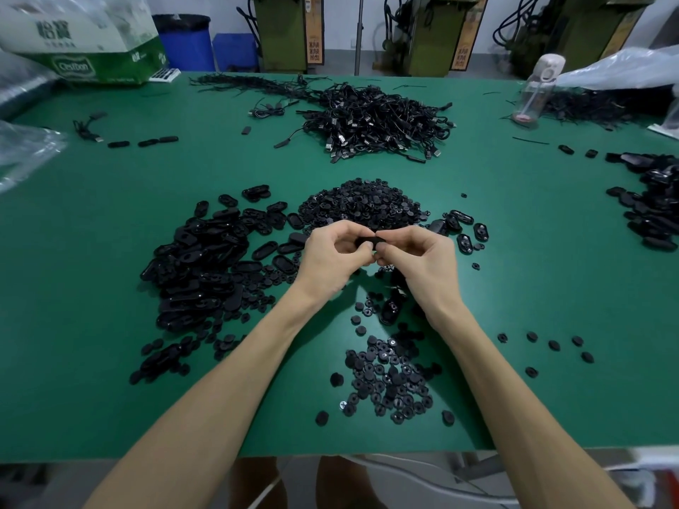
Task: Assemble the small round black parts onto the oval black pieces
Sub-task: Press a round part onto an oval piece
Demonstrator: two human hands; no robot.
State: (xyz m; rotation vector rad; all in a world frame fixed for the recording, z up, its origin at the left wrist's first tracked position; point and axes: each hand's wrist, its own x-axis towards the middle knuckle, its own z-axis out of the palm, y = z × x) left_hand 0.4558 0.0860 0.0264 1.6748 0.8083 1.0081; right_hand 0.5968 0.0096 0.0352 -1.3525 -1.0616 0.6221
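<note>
We find a small black piece (366, 240) held just above the green bench (92, 251), between both hands and directly in front of the heap of small round black parts (362, 203). The left hand (330, 255) grips one end, its fingers (341, 229) curled round it. The right hand (419, 257) pinches the other end, fingers (400, 235) bent and closed on it. The piece is largely hidden, so we cannot tell whether a round part is seated in it.

To the left lies a broad pile of oval black pieces (198, 259). A second scatter of round parts (389, 380) sits near the bench edge, between the forearms. Further back we note a heap of black cables (374, 115) with plug ends. At far right stands a clear bottle (536, 93), and at far left a green-and-white carton (92, 49).
</note>
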